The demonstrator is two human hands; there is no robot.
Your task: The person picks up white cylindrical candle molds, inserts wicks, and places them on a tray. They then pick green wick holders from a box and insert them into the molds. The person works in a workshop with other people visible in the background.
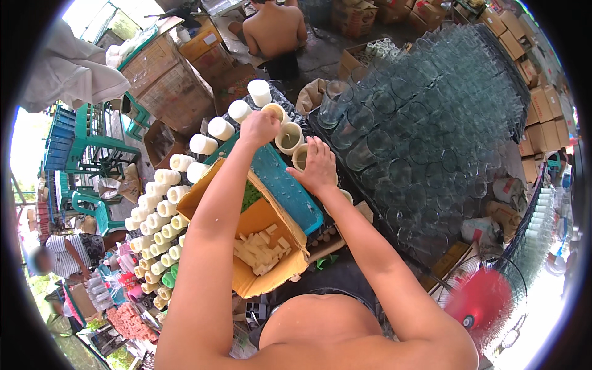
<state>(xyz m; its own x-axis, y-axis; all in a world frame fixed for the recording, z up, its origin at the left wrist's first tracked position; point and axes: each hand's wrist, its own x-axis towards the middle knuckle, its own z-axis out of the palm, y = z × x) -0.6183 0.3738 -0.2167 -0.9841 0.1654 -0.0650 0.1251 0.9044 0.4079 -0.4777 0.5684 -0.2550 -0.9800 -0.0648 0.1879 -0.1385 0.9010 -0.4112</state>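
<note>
In front of me runs a row of cream, cup-shaped candles; a thin wick shows inside the hollow candle (288, 138) between my hands. My left hand (259, 128) is closed at the rim of a far candle (275, 111); whatever its fingers pinch is hidden. Beside a nearer candle (300, 158) my right hand (316, 165) lies with fingers stretched and thumb apart, touching its edge. Below my hands are a blue-green tray (288, 190) and an open cardboard box (271, 217) with pale wax-like pieces (265, 250) inside.
Many clear glass cylinders (419, 117) stand closely packed to the right. White candles (163, 206) line the left side. A red fan (481, 305) is at lower right. Another person (274, 31) sits at the back; stacked cartons (546, 114) stand far right.
</note>
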